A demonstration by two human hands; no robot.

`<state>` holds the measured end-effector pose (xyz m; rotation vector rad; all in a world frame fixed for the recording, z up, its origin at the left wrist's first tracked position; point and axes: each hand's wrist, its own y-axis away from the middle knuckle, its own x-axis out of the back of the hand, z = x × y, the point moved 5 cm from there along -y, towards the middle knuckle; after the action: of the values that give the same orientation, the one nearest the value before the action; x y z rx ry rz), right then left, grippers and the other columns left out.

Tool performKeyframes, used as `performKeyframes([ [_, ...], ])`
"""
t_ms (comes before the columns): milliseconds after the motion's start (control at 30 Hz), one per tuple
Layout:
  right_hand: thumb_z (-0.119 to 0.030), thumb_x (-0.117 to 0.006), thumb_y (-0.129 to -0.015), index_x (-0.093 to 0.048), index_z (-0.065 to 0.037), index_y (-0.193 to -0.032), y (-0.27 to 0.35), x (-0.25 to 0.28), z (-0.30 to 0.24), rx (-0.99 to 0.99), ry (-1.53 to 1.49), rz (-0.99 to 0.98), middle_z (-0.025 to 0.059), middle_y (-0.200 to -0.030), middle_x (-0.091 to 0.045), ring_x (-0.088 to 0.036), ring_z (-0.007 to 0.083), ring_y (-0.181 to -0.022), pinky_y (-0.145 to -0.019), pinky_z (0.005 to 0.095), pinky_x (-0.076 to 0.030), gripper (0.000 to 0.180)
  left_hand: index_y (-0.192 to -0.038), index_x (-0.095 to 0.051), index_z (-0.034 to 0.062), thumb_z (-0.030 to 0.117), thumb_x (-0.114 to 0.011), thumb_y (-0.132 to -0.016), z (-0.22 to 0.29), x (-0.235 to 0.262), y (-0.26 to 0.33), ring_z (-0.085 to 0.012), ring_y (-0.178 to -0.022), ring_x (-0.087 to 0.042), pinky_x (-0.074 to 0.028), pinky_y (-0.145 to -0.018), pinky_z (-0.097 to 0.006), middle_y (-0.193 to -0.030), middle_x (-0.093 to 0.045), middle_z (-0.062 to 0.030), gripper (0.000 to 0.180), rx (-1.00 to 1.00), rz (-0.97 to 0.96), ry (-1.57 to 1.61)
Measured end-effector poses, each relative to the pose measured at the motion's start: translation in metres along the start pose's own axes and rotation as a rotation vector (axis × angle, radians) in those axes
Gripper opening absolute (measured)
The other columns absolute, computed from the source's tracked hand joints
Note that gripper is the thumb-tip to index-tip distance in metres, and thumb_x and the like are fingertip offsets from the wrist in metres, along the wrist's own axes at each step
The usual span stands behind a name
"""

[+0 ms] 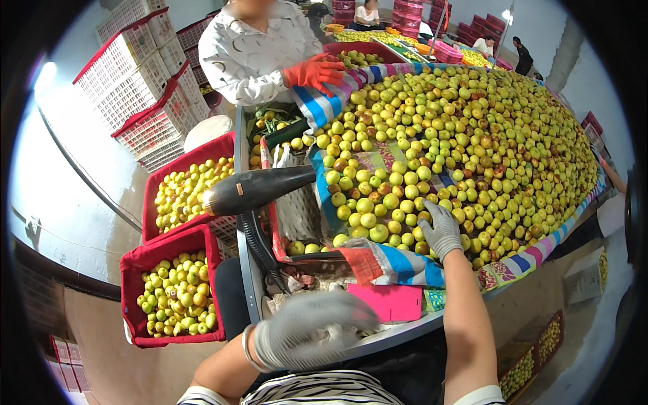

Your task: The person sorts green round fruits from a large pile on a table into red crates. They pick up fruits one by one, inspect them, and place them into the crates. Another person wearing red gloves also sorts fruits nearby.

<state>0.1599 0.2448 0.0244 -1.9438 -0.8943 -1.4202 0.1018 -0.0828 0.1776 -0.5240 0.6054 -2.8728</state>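
A big heap of small yellow-green and brownish fruits (466,135) lies on a striped cloth (405,263) over a table. My right hand (441,231), in a grey glove, rests on fruits at the near edge of the heap, fingers curled over a few. My left hand (310,329), also grey-gloved and blurred, hovers near my body at the table's front edge; I cannot tell whether it holds anything. A black hair dryer (260,190) lies over the left side of the table.
Two red crates of fruits (174,293) (185,189) sit at my left. A person in a white shirt with orange gloves (314,71) works across the table. White and red crates (145,74) are stacked at the back left. A pink flat object (391,300) lies near me.
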Motion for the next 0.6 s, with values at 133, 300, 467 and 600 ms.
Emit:
performKeyframes([
  [133,-0.029,-0.059,-0.086,-0.049,-0.015,-0.133,-0.006,-0.007,-0.018,0.013,-0.05,-0.028,0.016,-0.13,-0.053,-0.049,0.0302,-0.122,-0.102,0.0446,-0.038,0.05,-0.104,-0.063,-0.0015,0.02,-0.054,-0.092,0.071,-0.043,-0.052,-0.0228,-0.095,-0.065,-0.054,-0.079,-0.034,-0.11,-0.063,-0.0159,0.026,-0.328,-0.354,-0.205],
  [300,-0.028,-0.058,-0.086,-0.048,-0.013,-0.134,-0.005,0.0,-0.009,-0.005,-0.027,-0.007,0.0147,-0.129,-0.054,-0.048,0.0286,-0.123,-0.102,0.0444,-0.038,0.051,-0.104,-0.063,0.0007,0.02,-0.055,-0.089,0.077,-0.074,-0.079,-0.0266,-0.091,-0.065,-0.053,-0.076,-0.037,-0.104,-0.064,-0.0173,0.025,-0.536,-0.502,-0.287],
  [467,-0.032,-0.059,-0.088,-0.044,-0.015,-0.137,-0.004,0.001,-0.009,-0.05,0.019,-0.078,0.0089,-0.135,-0.051,-0.044,0.0246,-0.127,-0.104,0.0473,-0.036,0.054,-0.104,-0.063,0.0028,0.019,-0.056,-0.087,0.062,-0.082,-0.106,-0.0304,-0.087,-0.065,-0.053,-0.073,-0.04,-0.099,-0.064,-0.0186,0.025,-0.554,-0.549,-0.218],
  [600,-0.032,-0.06,-0.087,-0.044,-0.016,-0.136,-0.007,-0.003,-0.018,-0.011,0.022,-0.059,0.0078,-0.134,-0.051,-0.045,0.0237,-0.126,-0.102,0.0474,-0.038,0.054,-0.104,-0.063,0.0045,0.019,-0.057,-0.086,0.031,-0.053,-0.14,-0.0335,-0.084,-0.065,-0.053,-0.07,-0.042,-0.094,-0.065,-0.0197,0.024,-0.428,-0.336,-0.184],
])
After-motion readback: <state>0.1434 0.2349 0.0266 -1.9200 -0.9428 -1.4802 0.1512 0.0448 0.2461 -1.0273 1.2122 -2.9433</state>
